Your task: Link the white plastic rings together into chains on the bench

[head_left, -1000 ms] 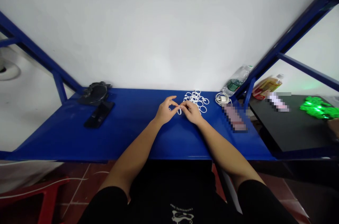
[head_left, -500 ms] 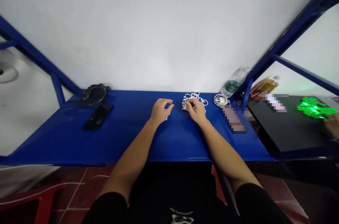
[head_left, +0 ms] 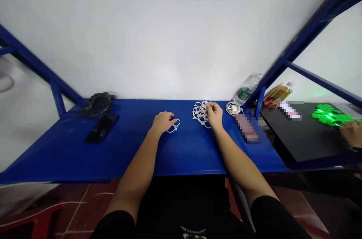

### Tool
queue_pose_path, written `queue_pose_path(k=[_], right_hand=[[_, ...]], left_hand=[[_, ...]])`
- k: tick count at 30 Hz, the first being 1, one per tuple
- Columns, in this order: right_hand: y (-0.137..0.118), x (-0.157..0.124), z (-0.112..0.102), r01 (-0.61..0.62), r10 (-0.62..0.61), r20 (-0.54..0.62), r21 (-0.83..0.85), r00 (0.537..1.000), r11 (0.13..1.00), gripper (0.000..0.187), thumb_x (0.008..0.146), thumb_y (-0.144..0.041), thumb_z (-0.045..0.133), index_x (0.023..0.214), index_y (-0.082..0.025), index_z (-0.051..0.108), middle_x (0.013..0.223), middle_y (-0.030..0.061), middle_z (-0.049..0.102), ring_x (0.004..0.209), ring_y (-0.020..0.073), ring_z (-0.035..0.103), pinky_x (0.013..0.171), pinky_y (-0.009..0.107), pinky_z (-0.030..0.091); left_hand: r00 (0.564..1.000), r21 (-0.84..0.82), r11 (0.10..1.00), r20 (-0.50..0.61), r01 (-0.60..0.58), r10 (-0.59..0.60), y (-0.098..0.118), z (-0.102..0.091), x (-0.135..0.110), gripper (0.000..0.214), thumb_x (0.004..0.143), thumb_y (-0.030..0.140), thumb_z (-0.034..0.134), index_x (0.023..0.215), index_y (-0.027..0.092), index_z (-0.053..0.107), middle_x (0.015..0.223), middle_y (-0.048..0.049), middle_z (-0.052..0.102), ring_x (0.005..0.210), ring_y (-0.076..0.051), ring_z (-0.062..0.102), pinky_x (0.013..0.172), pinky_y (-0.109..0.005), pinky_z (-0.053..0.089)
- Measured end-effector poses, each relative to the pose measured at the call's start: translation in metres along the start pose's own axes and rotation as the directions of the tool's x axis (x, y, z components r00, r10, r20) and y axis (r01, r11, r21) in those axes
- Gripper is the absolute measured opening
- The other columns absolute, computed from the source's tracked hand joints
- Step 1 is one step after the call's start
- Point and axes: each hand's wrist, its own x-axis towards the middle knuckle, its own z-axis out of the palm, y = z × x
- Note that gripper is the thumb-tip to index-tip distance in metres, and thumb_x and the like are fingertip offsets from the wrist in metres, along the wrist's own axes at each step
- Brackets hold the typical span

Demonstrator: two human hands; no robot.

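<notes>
A small shared workrm., maybe a workshop corner; exact type can't be told. Blue bench [head_left: 65, 156] w/ blue metal frame [head_left: 36, 65] stands agst. a plain white wall [head_left: 158, 35], above red floor tiles [head_left: 90, 209]. Adj. at R, a blk. table [head_left: 305, 137], where a co-worker's hand [head_left: 350, 133] is at a green-lit item [head_left: 329, 114], marks a 2nd workspot. Small wht. rings [head_left: 200, 114] in a pile suggest handwork; personal bits, incl. a clear plastic btl. [head_left: 245, 89] & coiled wht. cable [head_left: 233, 108] w/ plug, share the benchtop.
</notes>
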Motion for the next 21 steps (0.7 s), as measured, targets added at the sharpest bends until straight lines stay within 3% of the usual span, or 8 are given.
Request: queue_pose_path(k=[3,5,9,12,14,16,19,21], right_hand=[[-0.002,-0.011,0.007,0.091,-0.080,0.118,-0.090,0.990,0.992,0.027,0.095,-0.049,0.062,0.090,-0.022,0.068,0.062,-0.0034,0.059,0.055,0.0154,0.055,0.057,0.029,0.047],[-0.004,-0.021,0.013,0.210,-0.164,0.261,-0.157,0.951,0.965,0.022,0.096,-0.043,0.062,0.093,-0.023,0.070,0.066,-0.0020,0.064,0.059,0.0161,0.059,0.061,0.030,0.048],[-0.013,-0.040,0.023,0.430,-0.242,0.607,-0.184,0.757,0.884,0.018,0.098,-0.031,0.061,0.110,-0.025,0.072,0.074,-0.0013,0.071,0.064,0.0164,0.064,0.066,0.030,0.049],[-0.020,-0.049,0.027,0.487,-0.257,0.704,-0.144,0.662,0.861,0.026,0.098,-0.029,0.062,0.123,-0.025,0.069,0.082,-0.0005,0.073,0.065,0.0153,0.064,0.066,0.028,0.049],[-0.021,-0.050,0.027,0.496,-0.283,0.696,-0.121,0.660,0.860,0.030,0.099,-0.033,0.065,0.128,-0.024,0.066,0.091,0.0014,0.075,0.065,0.0147,0.064,0.066,0.028,0.049],[-0.021,-0.049,0.026,0.501,-0.321,0.649,-0.109,0.690,0.858,0.032,0.099,-0.038,0.067,0.128,-0.024,0.066,0.095,0.0030,0.075,0.065,0.0147,0.063,0.066,0.028,0.050],[-0.021,-0.045,0.022,0.533,-0.381,0.563,-0.129,0.734,0.836,0.026,0.103,-0.041,0.062,0.121,-0.023,0.070,0.091,0.0047,0.074,0.072,0.0174,0.067,0.070,0.030,0.052],[-0.022,-0.043,0.020,0.548,-0.403,0.520,-0.155,0.753,0.822,0.025,0.106,-0.040,0.057,0.117,-0.023,0.071,0.091,0.0060,0.074,0.079,0.0195,0.069,0.075,0.032,0.054]], left_hand=[[1.000,0.046,0.999,0.011,-0.025,0.025,0.007,0.005,0.000,0.016,0.088,0.040,0.074,0.096,0.028,0.080,0.096,-0.0080,0.078,0.095,-0.028,0.072,0.090,-0.037,0.053],[0.999,0.072,0.997,0.020,-0.028,0.026,0.013,0.005,-0.001,0.011,0.090,0.034,0.070,0.090,0.027,0.079,0.095,-0.0070,0.078,0.095,-0.027,0.072,0.090,-0.037,0.052],[1.000,0.035,0.999,0.004,0.004,-0.004,0.022,0.000,-0.002,0.016,0.094,0.027,0.062,0.085,0.025,0.075,0.094,-0.0059,0.078,0.090,-0.025,0.072,0.086,-0.036,0.051],[0.997,-0.163,0.987,-0.068,0.014,-0.026,0.026,-0.003,-0.003,0.013,0.096,0.028,0.061,0.090,0.024,0.073,0.091,-0.0039,0.078,0.084,-0.022,0.072,0.079,-0.033,0.052],[0.993,-0.307,0.952,-0.114,-0.009,-0.027,0.029,-0.001,-0.004,0.011,0.096,0.028,0.062,0.098,0.024,0.072,0.088,-0.0019,0.078,0.079,-0.019,0.072,0.076,-0.031,0.053],[0.991,-0.398,0.916,-0.137,-0.054,-0.001,0.034,0.002,-0.006,0.018,0.094,0.024,0.063,0.110,0.023,0.070,0.083,0.0003,0.076,0.074,-0.017,0.070,0.074,-0.029,0.053],[0.985,-0.436,0.886,-0.128,-0.157,0.112,0.043,0.008,-0.010,0.031,0.095,0.021,0.061,0.125,0.022,0.067,0.080,0.0019,0.073,0.070,-0.015,0.068,0.074,-0.029,0.054],[0.964,-0.405,0.878,-0.169,-0.256,0.203,0.047,0.009,-0.012,0.031,0.098,0.024,0.059,0.127,0.021,0.068,0.090,-0.0013,0.074,0.078,-0.016,0.070,0.079,-0.030,0.057]])
